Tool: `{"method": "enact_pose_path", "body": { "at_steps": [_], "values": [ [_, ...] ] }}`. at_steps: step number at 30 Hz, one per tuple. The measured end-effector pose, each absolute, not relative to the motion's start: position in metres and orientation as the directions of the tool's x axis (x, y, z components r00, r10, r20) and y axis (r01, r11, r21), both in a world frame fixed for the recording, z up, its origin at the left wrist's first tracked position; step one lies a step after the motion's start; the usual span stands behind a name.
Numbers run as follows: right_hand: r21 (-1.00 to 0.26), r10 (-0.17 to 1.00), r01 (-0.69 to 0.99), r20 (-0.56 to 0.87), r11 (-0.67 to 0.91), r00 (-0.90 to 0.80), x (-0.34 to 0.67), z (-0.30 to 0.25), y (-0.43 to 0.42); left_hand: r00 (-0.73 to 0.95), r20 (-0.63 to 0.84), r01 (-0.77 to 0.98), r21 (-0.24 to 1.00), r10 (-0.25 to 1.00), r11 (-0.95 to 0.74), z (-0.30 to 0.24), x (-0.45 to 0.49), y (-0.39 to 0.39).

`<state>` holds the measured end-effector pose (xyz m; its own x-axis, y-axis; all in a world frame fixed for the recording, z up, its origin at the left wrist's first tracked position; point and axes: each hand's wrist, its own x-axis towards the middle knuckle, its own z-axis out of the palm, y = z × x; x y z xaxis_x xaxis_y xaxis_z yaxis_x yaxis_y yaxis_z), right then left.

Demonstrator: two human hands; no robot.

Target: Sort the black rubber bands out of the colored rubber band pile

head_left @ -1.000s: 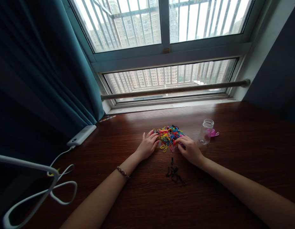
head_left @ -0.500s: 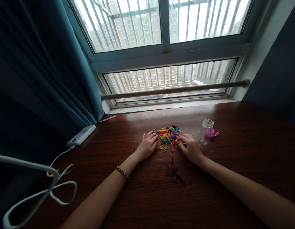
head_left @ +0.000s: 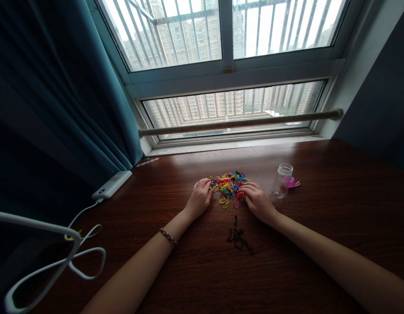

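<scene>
- wooden bench (head_left: 335, 209)
- pile of colourful loops (head_left: 230, 184), nearer the bench's far edge
- right hand (head_left: 258, 201), curved on its right side; cannot tell if holding
- left hand (head_left: 199, 198), narrow at its left; grip also unclear
- clear jar (head_left: 282, 182), towards far right corner
- black loops (head_left: 238, 237), near-edge side of the pile

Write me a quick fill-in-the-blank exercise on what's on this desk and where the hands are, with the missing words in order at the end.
Of the clear jar and the multicoloured pile, the left hand and right hand are both nearer the ____.
From the person's viewpoint, the jar stands to the ____ of the pile.
The small tangle nearer the person is ____ in colour.
The bracelet is on the person's ____ arm.
Missing words: pile; right; black; left.
</scene>
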<state>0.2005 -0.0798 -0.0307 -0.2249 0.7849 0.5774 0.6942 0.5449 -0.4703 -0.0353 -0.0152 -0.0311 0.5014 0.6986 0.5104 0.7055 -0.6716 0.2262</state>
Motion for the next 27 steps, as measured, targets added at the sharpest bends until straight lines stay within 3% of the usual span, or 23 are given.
{"method": "enact_pose_path", "body": {
  "at_steps": [8,12,19,27],
  "values": [
    [-0.428,0.840,0.778,0.495,0.459,-0.223,0.202,-0.041,-0.070,0.338,0.620,0.632,0.408,0.708,-0.659,-0.030,-0.038,-0.017],
    [-0.402,0.844,0.800,0.486,0.445,-0.225,0.202,-0.046,-0.070,0.452,0.646,0.540,0.350,0.614,-0.766,-0.029,-0.034,-0.026],
    [-0.430,0.840,0.792,0.512,0.433,-0.182,0.202,-0.046,-0.071,0.748,0.577,0.284,0.166,0.327,-0.944,-0.017,-0.017,-0.062],
    [-0.625,0.806,0.642,0.591,0.444,0.018,0.204,-0.034,-0.076,0.840,0.462,0.182,0.251,0.282,-0.951,-0.014,-0.004,-0.080]
  ]
}}
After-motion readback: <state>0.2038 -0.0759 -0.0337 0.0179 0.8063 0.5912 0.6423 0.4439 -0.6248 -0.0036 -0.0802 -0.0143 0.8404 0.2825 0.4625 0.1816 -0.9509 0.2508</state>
